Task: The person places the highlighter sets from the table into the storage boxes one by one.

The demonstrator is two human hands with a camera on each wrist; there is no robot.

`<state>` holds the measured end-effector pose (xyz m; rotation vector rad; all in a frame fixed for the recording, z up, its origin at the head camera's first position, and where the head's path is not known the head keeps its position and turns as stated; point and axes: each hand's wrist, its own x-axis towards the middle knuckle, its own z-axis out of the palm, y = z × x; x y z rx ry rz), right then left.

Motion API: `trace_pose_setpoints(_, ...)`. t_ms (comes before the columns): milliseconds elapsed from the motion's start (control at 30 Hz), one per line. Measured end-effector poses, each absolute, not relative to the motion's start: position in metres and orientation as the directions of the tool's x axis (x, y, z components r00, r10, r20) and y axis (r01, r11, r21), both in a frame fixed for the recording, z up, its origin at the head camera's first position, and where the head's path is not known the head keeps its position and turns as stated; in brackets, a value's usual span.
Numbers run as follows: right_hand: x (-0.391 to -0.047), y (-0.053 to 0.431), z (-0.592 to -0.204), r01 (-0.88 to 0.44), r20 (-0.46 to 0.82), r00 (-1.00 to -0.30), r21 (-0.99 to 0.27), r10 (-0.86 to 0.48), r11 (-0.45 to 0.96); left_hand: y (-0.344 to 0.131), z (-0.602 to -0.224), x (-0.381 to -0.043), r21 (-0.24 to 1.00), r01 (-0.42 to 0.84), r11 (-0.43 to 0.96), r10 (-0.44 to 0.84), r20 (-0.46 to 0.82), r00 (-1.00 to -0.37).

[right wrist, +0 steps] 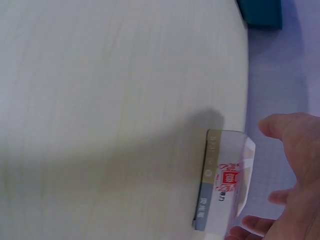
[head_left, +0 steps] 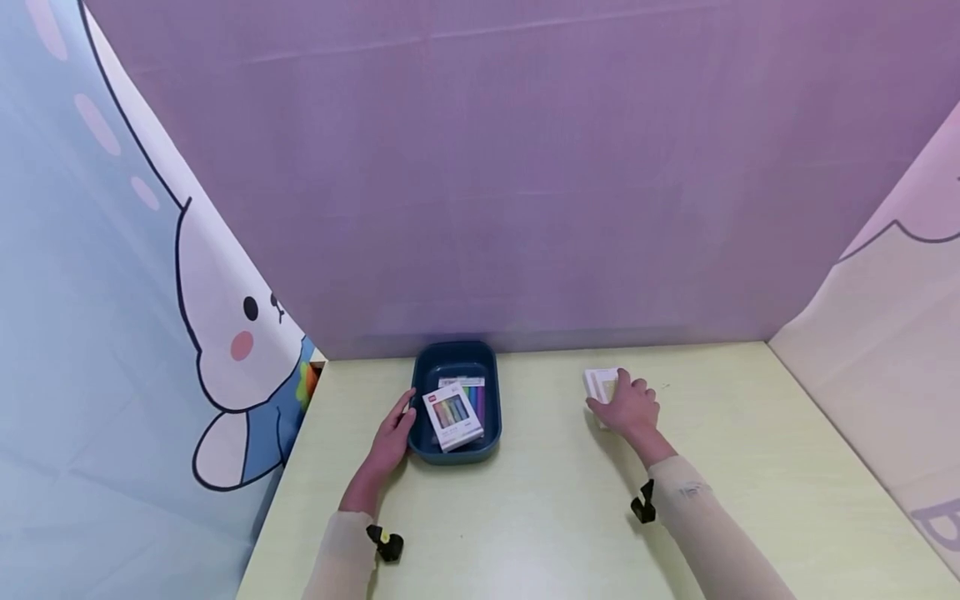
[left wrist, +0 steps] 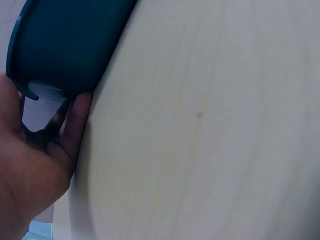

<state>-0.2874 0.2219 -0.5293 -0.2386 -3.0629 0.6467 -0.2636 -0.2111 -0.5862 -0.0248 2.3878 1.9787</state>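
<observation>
My left hand (head_left: 392,435) rests against the left side of a dark blue plastic bin (head_left: 454,457). In the left wrist view its fingers (left wrist: 77,120) lie straight along the bin's lower wall, with the thumb near the rim. My right hand (head_left: 632,407) is spread over a small white box (head_left: 597,379) lying on the table. Red print and gold and grey bands mark that box (right wrist: 227,177) in the right wrist view. There the thumb stands apart from it, and the other fingertips are near its end.
Inside the bin, a white box of coloured sticks (head_left: 453,418) lies tilted over another pack with coloured strips (head_left: 477,396). A purple cloth (head_left: 525,183) hangs behind the pale wooden table (head_left: 525,517). Printed cloths hang at both sides.
</observation>
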Motion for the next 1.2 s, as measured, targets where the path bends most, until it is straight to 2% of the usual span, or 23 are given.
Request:
trace_pose_setpoints(467,-0.288,0.228,-0.548,0.245,-0.037,-0.967,-0.4,0.251,0.883,-0.214,-0.586,-0.263,0.984,-0.09,0.152,0.044,-0.098,-0.994)
trace_pose_setpoints(767,-0.286,0.224,-0.551,0.237,-0.023,-0.968,-0.407,0.249,0.882,-0.212,-0.584,-0.261,0.978,-0.061,0.202,0.013,-0.065,-0.998)
trace_pose_setpoints(1200,-0.288,0.224,-0.559,0.216,0.022,-0.968,-0.432,0.249,0.876,-0.213,-0.583,-0.262,0.971,-0.096,0.221,0.002,-0.099,-0.995)
